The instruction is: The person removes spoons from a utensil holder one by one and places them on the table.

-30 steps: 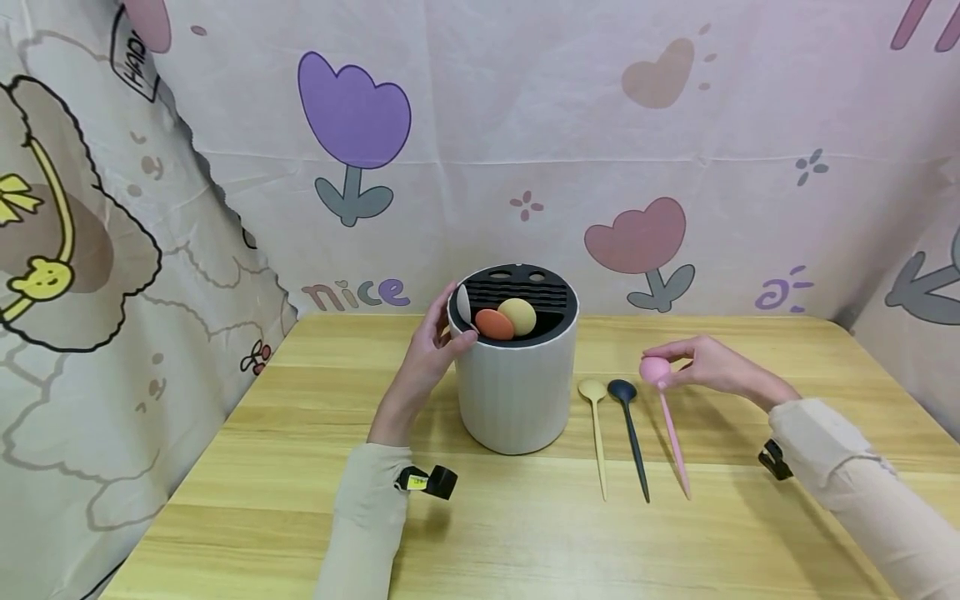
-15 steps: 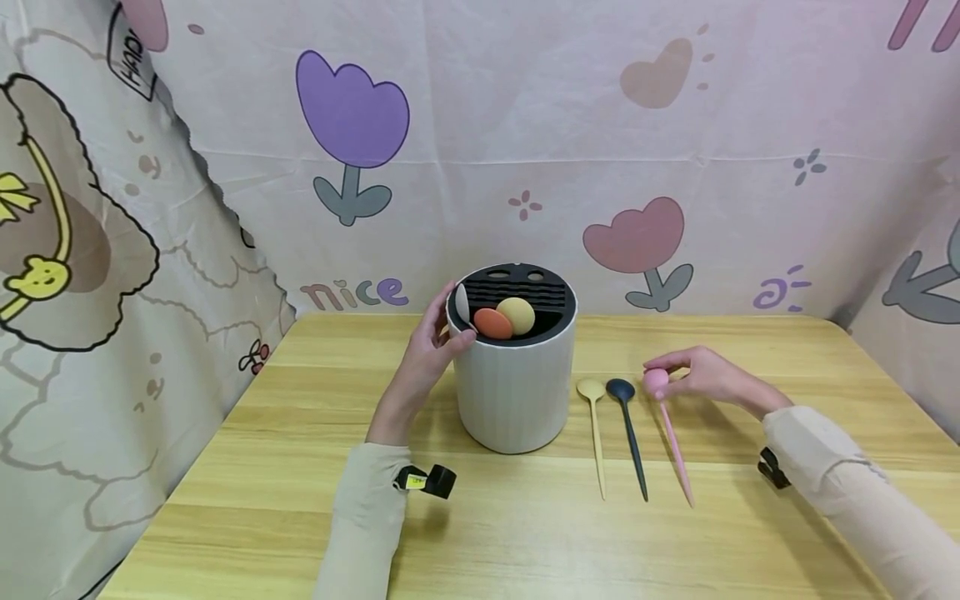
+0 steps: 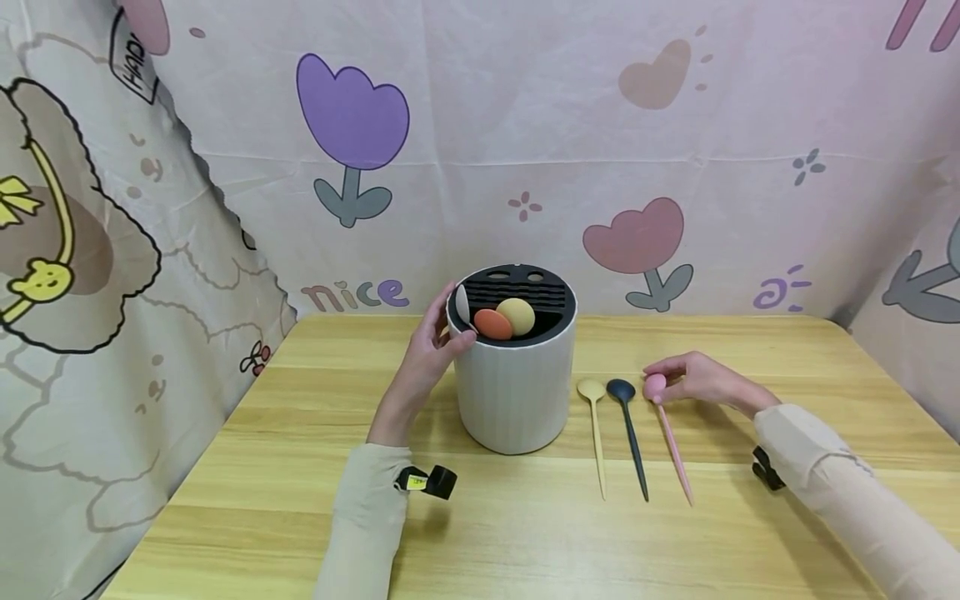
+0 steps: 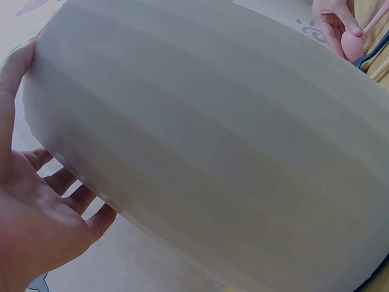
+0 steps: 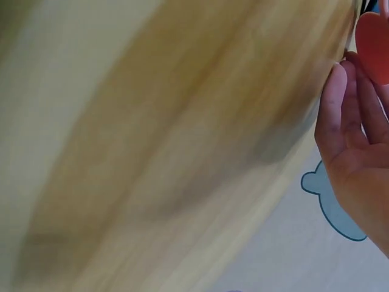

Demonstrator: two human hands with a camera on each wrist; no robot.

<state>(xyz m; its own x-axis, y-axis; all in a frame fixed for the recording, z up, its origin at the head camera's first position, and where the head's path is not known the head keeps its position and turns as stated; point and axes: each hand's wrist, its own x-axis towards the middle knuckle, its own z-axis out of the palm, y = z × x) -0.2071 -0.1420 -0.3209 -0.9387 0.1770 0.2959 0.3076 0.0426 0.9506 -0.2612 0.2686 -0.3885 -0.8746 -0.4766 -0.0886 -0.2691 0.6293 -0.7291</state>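
My left hand (image 3: 426, 362) holds the left side of a white ribbed utensil holder (image 3: 513, 400), thumb at its front rim. In the left wrist view, the left hand (image 4: 42, 213) has its thumb and fingers spread around the wall of the holder (image 4: 200, 134). To the right, my right hand (image 3: 701, 379) pinches a pink spoon (image 3: 672, 442) by its bowl, the handle pointing toward me. In the right wrist view, the fingers are at the spoon's bowl (image 5: 372, 48). A dark blue spoon (image 3: 632, 433) and a cream spoon (image 3: 597, 433) lie to its left.
An orange utensil head (image 3: 492, 324), a pale yellow one (image 3: 516, 317) and a whitish one (image 3: 462, 304) stick up in the holder's black slotted top (image 3: 513, 292). The wooden table (image 3: 262, 500) meets a patterned cloth (image 3: 487, 100) at the back.
The right hand has come slightly nearer to me and down with the pink spoon's bowl. My left hand and the holder have stayed in place.
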